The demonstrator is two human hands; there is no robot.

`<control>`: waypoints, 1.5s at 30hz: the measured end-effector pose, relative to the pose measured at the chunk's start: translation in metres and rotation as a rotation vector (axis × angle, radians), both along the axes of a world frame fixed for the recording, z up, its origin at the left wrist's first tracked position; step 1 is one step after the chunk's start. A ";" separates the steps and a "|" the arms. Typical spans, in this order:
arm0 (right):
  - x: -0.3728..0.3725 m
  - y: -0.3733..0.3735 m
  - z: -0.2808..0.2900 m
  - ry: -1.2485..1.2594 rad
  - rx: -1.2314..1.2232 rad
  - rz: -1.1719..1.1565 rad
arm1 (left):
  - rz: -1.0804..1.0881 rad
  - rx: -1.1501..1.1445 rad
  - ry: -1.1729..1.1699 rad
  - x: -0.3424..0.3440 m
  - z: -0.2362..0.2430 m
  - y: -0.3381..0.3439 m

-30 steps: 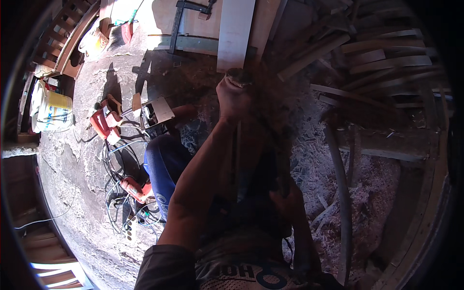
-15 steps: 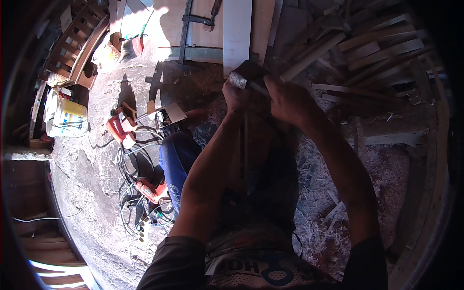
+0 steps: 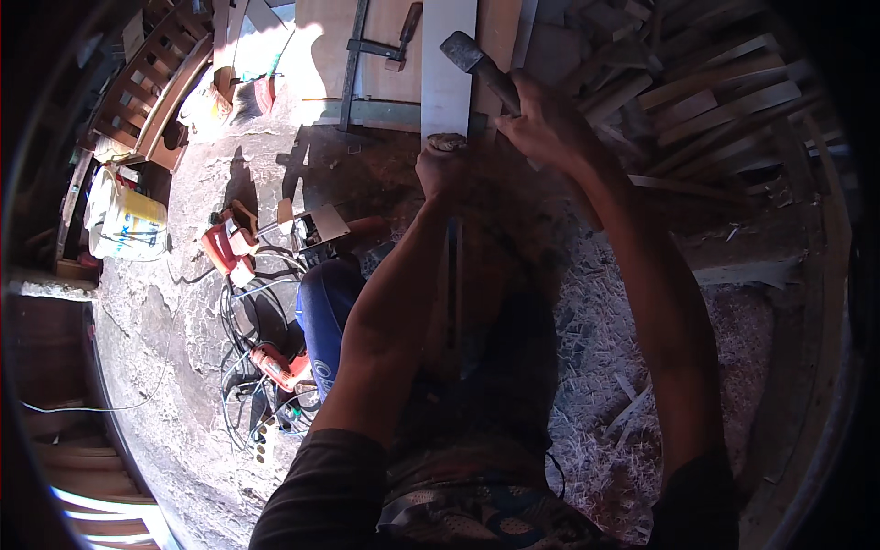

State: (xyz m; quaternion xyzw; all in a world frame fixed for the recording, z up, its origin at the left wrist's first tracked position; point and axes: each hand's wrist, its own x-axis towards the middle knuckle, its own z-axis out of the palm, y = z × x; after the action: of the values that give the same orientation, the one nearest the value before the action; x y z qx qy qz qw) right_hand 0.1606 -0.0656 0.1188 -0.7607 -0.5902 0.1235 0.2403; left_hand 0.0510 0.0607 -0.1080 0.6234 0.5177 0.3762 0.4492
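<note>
My right hand [image 3: 547, 124] is closed round the handle of a hammer [image 3: 461, 52], whose dark blocky head is raised up and to the left of the fist. My left hand [image 3: 442, 174] is wrapped round an upright piece with a pale, worn, rounded end [image 3: 446, 142] sticking out above the fist; its kind is not clear, as the fingers and shadow hide the rest. Just beyond the left hand lies a long pale board [image 3: 447, 69]. Below the forearms a narrow dark slot or strip [image 3: 453, 284] runs between my legs, deep in shadow.
A clamp [image 3: 371, 46] lies on wooden panels ahead. Scrap wood [image 3: 720, 101] is heaped at the far right. On the left are a red power tool [image 3: 227, 243], a red drill [image 3: 280, 367], tangled cables [image 3: 240, 321] and a white bucket [image 3: 128, 220]. Shavings [image 3: 605, 367] cover the floor at right.
The hammer head has lifted off the top of the held piece, moving up and away, and my right hand has risen with it. My left hand stays almost in place.
</note>
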 end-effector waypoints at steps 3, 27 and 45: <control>0.004 0.021 -0.071 -0.318 -0.163 0.103 | -0.017 0.020 -0.023 0.000 -0.009 -0.002; 0.069 0.048 -0.127 -0.440 -0.170 0.215 | -0.268 -0.387 -0.118 0.009 0.004 0.001; 0.058 0.072 -0.036 0.353 0.127 -0.219 | -0.169 -0.088 -0.032 0.009 -0.035 0.008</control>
State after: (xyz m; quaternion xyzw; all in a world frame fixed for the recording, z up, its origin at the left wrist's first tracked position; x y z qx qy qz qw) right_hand 0.2185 0.0060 0.0824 -0.7701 -0.4596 0.1903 0.3993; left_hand 0.0597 0.0691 -0.1430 0.6383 0.4723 0.3239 0.5144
